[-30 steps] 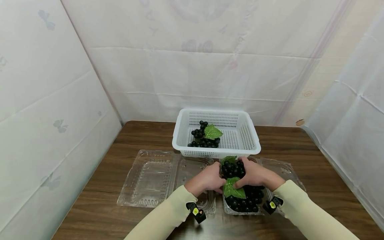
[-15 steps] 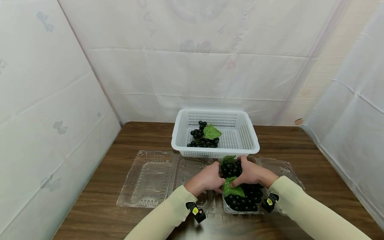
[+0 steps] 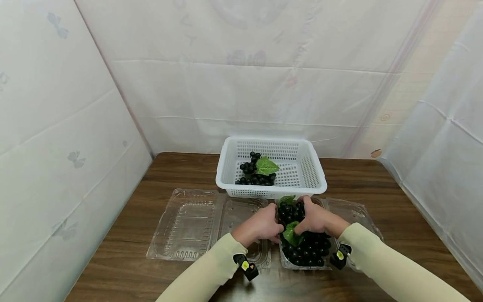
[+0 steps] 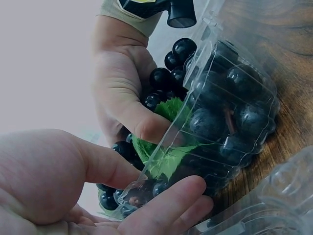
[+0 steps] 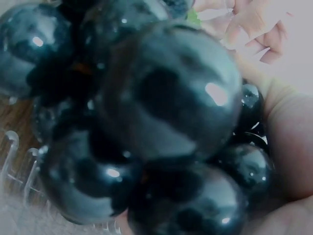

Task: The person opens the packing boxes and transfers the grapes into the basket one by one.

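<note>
Left hand and right hand close together, fingers curled

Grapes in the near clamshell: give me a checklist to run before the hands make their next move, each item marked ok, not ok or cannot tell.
1. Both hands on the grapes: left hand and right hand grip the bunch. Ok.
2. Bunch inside the clamshell: ok.
3. Leaf clear of the fingers: pinched between the hands. Not ok.
4. Second clamshell lies open, with no grapes: ok.
5. Basket has room beside its own bunch: ok.
6. Stem intact: cannot tell.
</note>
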Demonstrator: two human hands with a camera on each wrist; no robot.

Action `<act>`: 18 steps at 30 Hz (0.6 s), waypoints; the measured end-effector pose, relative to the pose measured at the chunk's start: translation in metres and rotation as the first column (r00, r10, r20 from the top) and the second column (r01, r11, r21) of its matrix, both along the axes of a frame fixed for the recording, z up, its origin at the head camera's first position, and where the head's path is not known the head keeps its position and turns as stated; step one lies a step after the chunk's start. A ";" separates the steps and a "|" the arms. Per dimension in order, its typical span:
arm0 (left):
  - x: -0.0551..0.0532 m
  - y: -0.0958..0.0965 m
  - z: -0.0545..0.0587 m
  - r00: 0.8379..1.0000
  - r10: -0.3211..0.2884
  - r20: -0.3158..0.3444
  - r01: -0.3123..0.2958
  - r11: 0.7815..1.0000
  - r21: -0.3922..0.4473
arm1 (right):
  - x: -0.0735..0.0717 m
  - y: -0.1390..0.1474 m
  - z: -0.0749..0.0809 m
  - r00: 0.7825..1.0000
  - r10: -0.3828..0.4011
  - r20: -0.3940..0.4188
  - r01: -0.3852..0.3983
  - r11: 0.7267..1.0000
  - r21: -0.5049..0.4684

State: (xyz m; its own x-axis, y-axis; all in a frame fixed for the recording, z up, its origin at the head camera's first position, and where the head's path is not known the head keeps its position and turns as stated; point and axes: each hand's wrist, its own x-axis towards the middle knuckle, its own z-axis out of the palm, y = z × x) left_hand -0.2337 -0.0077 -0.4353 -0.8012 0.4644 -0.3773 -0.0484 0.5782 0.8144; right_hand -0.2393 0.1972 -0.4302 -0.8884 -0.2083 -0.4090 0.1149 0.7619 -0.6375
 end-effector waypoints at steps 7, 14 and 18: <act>0.001 -0.001 0.001 1.000 -0.004 0.001 0.004 1.000 0.009 | 0.000 0.001 -0.003 1.000 -0.018 -0.020 0.018 1.000 -0.013; 0.002 -0.001 0.003 1.000 -0.016 -0.018 0.016 1.000 -0.013 | 0.001 0.005 -0.004 0.998 -0.010 -0.066 0.008 0.999 -0.033; 0.001 -0.001 0.004 0.999 -0.025 -0.023 0.024 0.999 -0.033 | 0.000 0.006 -0.004 0.997 -0.012 -0.079 0.008 0.998 -0.059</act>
